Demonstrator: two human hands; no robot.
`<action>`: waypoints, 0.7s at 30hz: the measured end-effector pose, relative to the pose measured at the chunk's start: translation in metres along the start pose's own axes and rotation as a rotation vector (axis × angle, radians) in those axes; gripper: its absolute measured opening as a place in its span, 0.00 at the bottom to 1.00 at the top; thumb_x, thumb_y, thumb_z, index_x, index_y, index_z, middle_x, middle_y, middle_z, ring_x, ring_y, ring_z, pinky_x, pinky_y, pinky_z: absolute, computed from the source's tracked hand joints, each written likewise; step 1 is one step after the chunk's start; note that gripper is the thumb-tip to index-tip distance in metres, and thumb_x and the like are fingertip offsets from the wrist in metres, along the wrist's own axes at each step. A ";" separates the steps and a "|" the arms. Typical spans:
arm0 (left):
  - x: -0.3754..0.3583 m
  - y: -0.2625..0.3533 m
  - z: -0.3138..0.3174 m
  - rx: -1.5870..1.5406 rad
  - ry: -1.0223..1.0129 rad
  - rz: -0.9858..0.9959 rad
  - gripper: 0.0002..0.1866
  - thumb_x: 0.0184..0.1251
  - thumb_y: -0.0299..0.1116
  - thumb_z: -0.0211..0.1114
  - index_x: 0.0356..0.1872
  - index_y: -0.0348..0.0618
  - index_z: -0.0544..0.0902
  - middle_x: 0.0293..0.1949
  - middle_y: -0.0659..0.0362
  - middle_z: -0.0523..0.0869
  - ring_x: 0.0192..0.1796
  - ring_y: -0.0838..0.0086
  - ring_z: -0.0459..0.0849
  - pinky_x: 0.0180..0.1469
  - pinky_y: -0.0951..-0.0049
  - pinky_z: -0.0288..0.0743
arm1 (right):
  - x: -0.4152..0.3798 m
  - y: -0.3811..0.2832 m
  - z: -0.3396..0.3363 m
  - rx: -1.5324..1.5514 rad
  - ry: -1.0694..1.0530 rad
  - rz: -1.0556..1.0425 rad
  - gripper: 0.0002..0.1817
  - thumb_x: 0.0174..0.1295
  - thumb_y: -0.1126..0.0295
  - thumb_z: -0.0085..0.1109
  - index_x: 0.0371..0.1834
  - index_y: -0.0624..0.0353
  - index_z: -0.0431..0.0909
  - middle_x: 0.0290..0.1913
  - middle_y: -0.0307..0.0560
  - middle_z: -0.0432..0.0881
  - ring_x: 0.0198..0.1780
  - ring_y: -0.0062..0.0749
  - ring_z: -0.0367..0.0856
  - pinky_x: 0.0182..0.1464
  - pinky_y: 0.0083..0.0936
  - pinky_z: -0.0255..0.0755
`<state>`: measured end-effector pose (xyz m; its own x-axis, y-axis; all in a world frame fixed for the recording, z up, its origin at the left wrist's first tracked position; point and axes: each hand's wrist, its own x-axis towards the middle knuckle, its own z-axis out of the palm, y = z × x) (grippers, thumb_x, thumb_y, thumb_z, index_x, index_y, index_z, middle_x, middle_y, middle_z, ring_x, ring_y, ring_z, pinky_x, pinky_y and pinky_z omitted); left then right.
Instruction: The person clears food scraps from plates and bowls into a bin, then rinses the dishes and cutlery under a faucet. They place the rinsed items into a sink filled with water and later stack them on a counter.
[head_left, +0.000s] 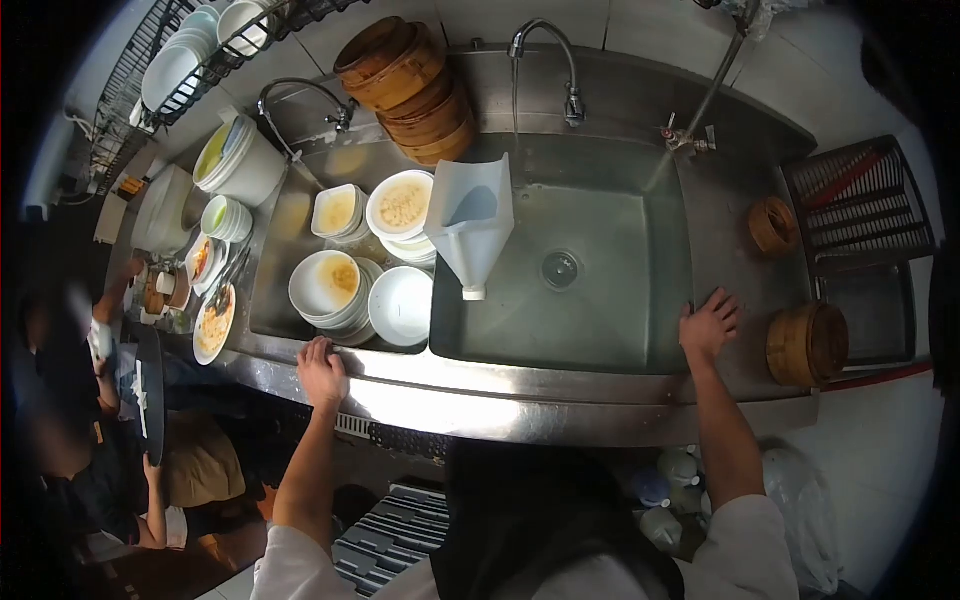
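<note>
My left hand (322,372) rests on the front rim of the steel counter, below the left basin, with its fingers curled over the edge. Flat on the steel right of the large basin lies my right hand (710,325), fingers spread. Stacked white bowls (325,283) and plates with food remains (402,203) fill the left basin. A cut-open white plastic jug (470,225) stands at the divider between the basins, its capped neck toward me. Water runs from the tap (545,30) into the water-filled large basin (600,310).
Bamboo steamers (425,110) are stacked behind the basins; others (807,345) sit at the right, near a dark rack (860,200). White buckets (245,165) and dirty plates (214,325) line the left. At far left, other people stand, one holding a dark tray (150,395).
</note>
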<state>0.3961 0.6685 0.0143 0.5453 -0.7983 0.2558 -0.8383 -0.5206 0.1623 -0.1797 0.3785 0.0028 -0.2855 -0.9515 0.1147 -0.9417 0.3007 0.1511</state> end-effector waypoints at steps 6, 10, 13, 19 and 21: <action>0.002 0.000 -0.004 -0.003 -0.065 -0.053 0.17 0.55 0.31 0.52 0.46 0.42 0.81 0.53 0.55 0.81 0.60 0.56 0.72 0.62 0.58 0.65 | -0.002 0.005 0.010 0.011 -0.003 -0.010 0.42 0.59 0.50 0.58 0.72 0.59 0.53 0.71 0.64 0.54 0.72 0.60 0.52 0.63 0.59 0.57; 0.002 -0.003 0.000 0.039 -0.033 -0.004 0.18 0.57 0.33 0.51 0.46 0.43 0.81 0.54 0.55 0.81 0.60 0.56 0.72 0.62 0.58 0.65 | 0.000 0.002 0.012 0.004 0.019 -0.034 0.42 0.59 0.50 0.59 0.71 0.60 0.53 0.71 0.64 0.54 0.72 0.60 0.52 0.63 0.60 0.57; 0.002 -0.004 0.001 0.035 -0.048 -0.006 0.17 0.57 0.33 0.51 0.46 0.43 0.81 0.53 0.56 0.82 0.59 0.57 0.73 0.62 0.57 0.65 | -0.003 0.005 0.009 0.007 0.009 -0.036 0.42 0.59 0.50 0.58 0.71 0.60 0.53 0.71 0.64 0.54 0.72 0.60 0.52 0.63 0.60 0.56; 0.002 -0.004 0.001 0.031 -0.038 0.015 0.17 0.57 0.33 0.51 0.46 0.43 0.81 0.52 0.56 0.82 0.59 0.57 0.73 0.61 0.58 0.65 | 0.000 0.004 0.011 -0.008 -0.027 -0.022 0.42 0.61 0.50 0.56 0.72 0.59 0.50 0.72 0.63 0.52 0.73 0.60 0.49 0.64 0.61 0.54; 0.001 -0.002 0.000 0.033 -0.040 0.009 0.17 0.57 0.32 0.51 0.45 0.43 0.81 0.52 0.56 0.82 0.59 0.57 0.73 0.61 0.58 0.65 | 0.001 0.004 0.009 -0.012 -0.042 -0.015 0.42 0.62 0.49 0.55 0.73 0.58 0.48 0.72 0.62 0.51 0.73 0.59 0.48 0.65 0.61 0.53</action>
<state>0.3984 0.6691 0.0139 0.5381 -0.8140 0.2188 -0.8428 -0.5227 0.1281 -0.1852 0.3778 -0.0055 -0.2786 -0.9578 0.0711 -0.9437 0.2867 0.1648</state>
